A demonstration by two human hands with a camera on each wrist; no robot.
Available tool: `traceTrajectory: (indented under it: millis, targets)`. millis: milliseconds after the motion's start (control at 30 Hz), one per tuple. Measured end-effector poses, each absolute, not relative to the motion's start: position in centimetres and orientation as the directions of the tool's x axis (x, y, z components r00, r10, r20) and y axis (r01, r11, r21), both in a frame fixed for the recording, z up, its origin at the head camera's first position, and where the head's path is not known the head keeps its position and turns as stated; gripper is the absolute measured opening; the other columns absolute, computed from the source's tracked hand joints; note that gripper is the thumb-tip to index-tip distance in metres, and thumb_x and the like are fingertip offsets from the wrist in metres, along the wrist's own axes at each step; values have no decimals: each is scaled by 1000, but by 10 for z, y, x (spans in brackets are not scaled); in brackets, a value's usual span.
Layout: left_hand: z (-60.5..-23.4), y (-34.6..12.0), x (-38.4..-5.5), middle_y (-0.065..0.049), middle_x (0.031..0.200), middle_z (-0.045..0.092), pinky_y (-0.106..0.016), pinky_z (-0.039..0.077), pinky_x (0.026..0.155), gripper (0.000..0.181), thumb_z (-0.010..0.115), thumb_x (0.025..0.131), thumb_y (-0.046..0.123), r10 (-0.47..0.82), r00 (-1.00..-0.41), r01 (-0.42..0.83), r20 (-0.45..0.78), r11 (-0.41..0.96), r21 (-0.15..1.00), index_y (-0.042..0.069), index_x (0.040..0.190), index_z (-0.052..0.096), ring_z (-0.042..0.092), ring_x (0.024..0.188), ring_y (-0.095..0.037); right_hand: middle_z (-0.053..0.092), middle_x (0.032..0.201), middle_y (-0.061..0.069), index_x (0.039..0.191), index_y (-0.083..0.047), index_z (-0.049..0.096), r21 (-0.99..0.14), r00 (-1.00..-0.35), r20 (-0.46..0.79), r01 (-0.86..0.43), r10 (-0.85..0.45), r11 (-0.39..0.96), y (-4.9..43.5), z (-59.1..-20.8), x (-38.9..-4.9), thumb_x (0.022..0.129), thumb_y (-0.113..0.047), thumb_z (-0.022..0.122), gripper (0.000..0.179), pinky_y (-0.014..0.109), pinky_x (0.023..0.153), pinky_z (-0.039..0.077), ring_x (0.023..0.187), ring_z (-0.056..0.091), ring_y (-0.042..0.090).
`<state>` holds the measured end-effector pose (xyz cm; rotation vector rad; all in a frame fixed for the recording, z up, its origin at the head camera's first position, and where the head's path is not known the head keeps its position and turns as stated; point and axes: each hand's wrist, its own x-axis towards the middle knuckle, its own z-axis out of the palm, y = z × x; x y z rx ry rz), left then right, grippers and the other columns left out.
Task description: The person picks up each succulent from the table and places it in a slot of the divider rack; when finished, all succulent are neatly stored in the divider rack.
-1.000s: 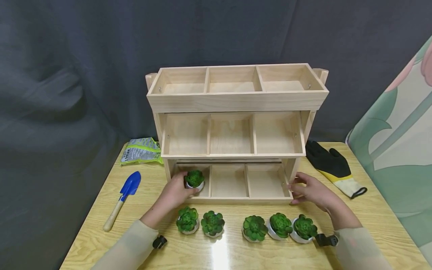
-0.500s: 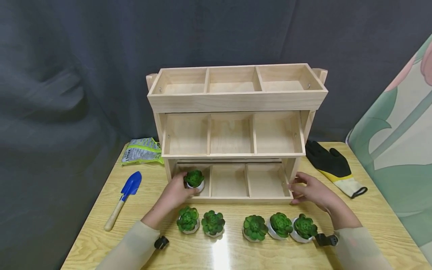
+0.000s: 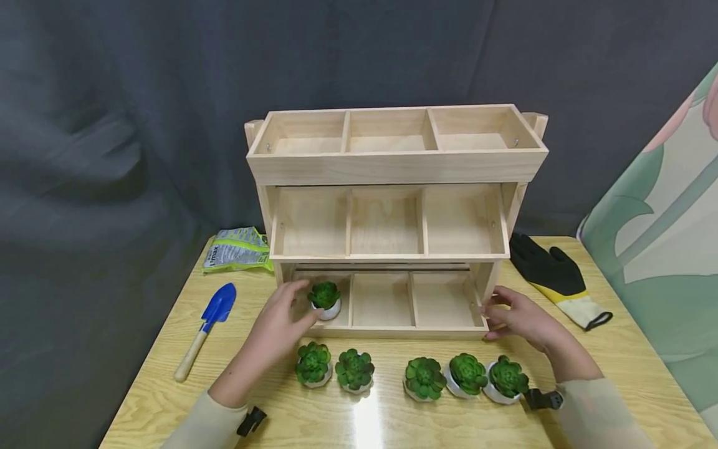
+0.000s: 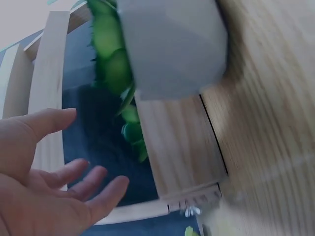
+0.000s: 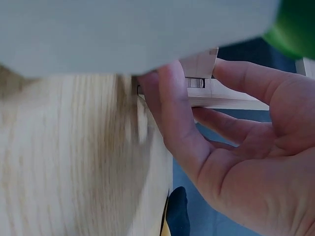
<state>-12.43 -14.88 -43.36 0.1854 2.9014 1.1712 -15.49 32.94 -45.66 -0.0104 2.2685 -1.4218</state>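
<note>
A potted succulent (image 3: 325,300) in a white pot stands in the bottom left compartment of a three-tier wooden planter shelf (image 3: 392,169). Beside it, apart from the pot, my left hand (image 3: 278,318) has its fingers and thumb spread. The left wrist view shows that hand (image 4: 59,172) holding nothing, while a nearby white pot (image 4: 172,49) blocks part of the shelf. My right hand (image 3: 518,317) grips the lower right corner of the shelf. In the right wrist view, thumb and fingers (image 5: 179,118) lie on either side of the wood, partly behind a blurred pot.
In front of the shelf, two succulents (image 3: 354,371) stand left and three succulents (image 3: 424,379) right. A blue trowel (image 3: 204,332) and a green-grey bag (image 3: 235,250) lie left. A black and yellow glove (image 3: 555,277) lies right. Dark curtain (image 3: 364,56) hangs behind.
My left hand has let go of the potted succulent and drawn back a little to the left, fingers spreading. The succulent stays in the compartment. My right hand has not moved.
</note>
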Motion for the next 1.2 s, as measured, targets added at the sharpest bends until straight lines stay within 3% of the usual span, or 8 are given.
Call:
traceTrajectory:
  millis: [133,267,433,600,900,1200]
  targets:
    - [-429,-163,-115,-10,154,55,-57,56,112,60,76,101,38,137,-990,125,40,701,702,15,152,55,61,137,-39,41,148,41,164,12,18,-855,-892,-373,224,-254,468,328,-455,-156,111,-17,58,73,42,80,70,98,74,26]
    - [-427,-176,-111,-9,152,58,-56,54,115,59,74,101,43,173,-985,109,-15,681,724,17,151,56,60,139,-37,42,146,41,164,12,19,-851,-892,-374,221,-255,477,328,-453,-155,111,-16,58,71,42,80,70,98,73,26]
    - [-430,-188,-107,-10,151,61,-53,54,117,65,78,99,42,246,-963,70,-109,622,780,12,151,56,60,138,-32,43,147,39,164,9,21,-840,-888,-390,236,-243,488,329,-454,-153,110,-18,60,72,41,81,70,100,73,26]
    - [-437,-200,-103,-9,151,62,-53,54,115,79,88,88,44,338,-923,51,-185,583,811,13,153,54,61,135,-29,45,145,39,163,9,22,-846,-893,-378,226,-243,483,329,-457,-153,110,-18,59,70,41,80,70,100,74,26]
    - [-449,-216,-100,-13,151,61,-40,55,116,87,92,86,35,528,-832,145,-172,506,850,8,156,48,58,141,-40,44,145,39,164,10,19,-852,-899,-364,215,-243,478,329,-460,-154,111,-17,57,71,42,79,70,103,75,27]
    - [-468,-213,-101,-14,157,56,-26,51,118,92,92,85,33,587,-791,139,-173,448,883,12,160,43,55,145,-39,42,149,40,166,7,20,-845,-898,-373,225,-234,484,329,-459,-154,109,-19,61,74,41,80,70,103,75,28]
